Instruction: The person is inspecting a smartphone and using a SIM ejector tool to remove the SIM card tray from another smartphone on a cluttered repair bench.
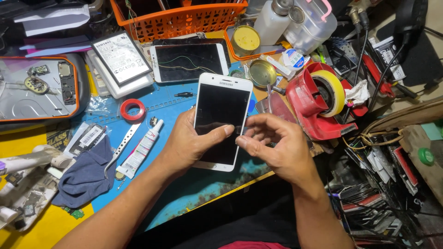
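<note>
Your left hand (pixel 187 143) is grasping the white smartphone (pixel 220 119), thumb across its dark screen, above the blue mat (pixel 175 99) on the surface. Your right hand (pixel 277 147) is loosely curled at the phone's right edge, fingertips pinching something too small to tell. With only a one-handed grasp, the phone could slip onto the cluttered surface and crack.

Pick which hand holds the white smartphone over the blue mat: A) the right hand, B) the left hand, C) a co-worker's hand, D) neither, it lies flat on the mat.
B: the left hand grips the white smartphone with its thumb across the dark screen, while the right hand pinches at its edge.
</note>
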